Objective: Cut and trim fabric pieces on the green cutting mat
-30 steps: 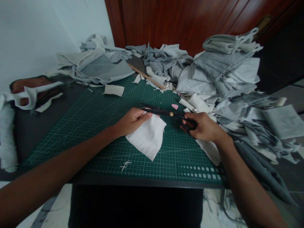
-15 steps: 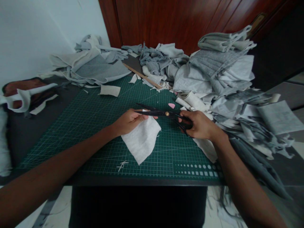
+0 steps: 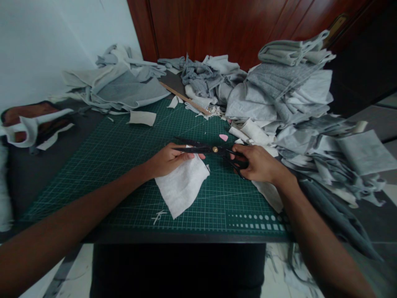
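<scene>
My left hand point(image 3: 173, 160) pinches the upper edge of a light grey piece of fabric point(image 3: 182, 186), which hangs down over the green cutting mat point(image 3: 124, 145). In my right hand point(image 3: 256, 162) is a pair of black scissors point(image 3: 223, 152) with a brass pivot. Their blades point left, slightly parted, and lie across the top of the fabric at my left fingers. Whether the lower blade touches the cloth is hidden. Under my right wrist lies another pale fabric piece point(image 3: 270, 195).
Heaps of grey fabric point(image 3: 260, 95) fill the back and right. More cloth point(image 3: 124, 89) lies back left, near a wooden stick point(image 3: 184, 98). A pink chalk piece point(image 3: 223, 137), a cream scrap point(image 3: 142, 118) and thin trimmings point(image 3: 159, 216) rest on the mat. The table edge point(image 3: 186, 237) is in front.
The scissors and my right hand have shifted slightly left, and the scissor handles sit closer together. The hanging fabric has swung a little to the left.
</scene>
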### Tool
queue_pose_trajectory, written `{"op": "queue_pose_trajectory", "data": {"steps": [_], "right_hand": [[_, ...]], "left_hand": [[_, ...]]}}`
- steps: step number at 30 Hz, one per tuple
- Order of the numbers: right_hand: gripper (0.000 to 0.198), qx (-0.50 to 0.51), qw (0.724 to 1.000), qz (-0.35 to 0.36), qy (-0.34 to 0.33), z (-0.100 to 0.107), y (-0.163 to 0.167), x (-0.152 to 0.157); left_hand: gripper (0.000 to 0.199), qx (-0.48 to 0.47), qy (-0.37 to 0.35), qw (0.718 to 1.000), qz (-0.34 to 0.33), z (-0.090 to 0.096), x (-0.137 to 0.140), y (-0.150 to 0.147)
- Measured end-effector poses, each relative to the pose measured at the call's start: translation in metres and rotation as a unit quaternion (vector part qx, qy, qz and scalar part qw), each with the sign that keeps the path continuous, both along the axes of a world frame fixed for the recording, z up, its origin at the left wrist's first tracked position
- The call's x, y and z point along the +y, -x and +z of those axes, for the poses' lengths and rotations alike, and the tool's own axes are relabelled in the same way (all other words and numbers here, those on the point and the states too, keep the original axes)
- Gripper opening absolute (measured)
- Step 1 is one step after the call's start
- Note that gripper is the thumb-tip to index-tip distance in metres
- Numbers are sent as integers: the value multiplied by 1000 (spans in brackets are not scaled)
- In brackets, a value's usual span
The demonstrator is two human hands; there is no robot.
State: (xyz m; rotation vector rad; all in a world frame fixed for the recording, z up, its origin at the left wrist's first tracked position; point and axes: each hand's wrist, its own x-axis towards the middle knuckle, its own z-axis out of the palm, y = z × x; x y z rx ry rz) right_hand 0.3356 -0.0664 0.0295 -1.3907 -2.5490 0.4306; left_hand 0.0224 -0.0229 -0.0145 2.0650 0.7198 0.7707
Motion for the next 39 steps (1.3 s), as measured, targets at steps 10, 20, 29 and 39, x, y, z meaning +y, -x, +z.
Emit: {"op": "queue_pose_trajectory", "data": {"steps": [10, 20, 29, 39], "right_hand": [[23, 15, 1000, 7, 0, 1, 0, -1], [23, 12, 1000, 10, -13, 1, 1, -2], [22, 19, 999, 5, -28, 4, -1, -3], [22, 6, 999, 13, -29, 5, -7, -1]], "left_hand": [[44, -1, -44, 999, -23, 5, -3, -1], [44, 14, -65, 997, -47, 7, -3, 0], [48, 5, -22, 1000, -18, 5, -6, 0], [42, 11, 19, 1000, -15, 7, -9, -1]]}}
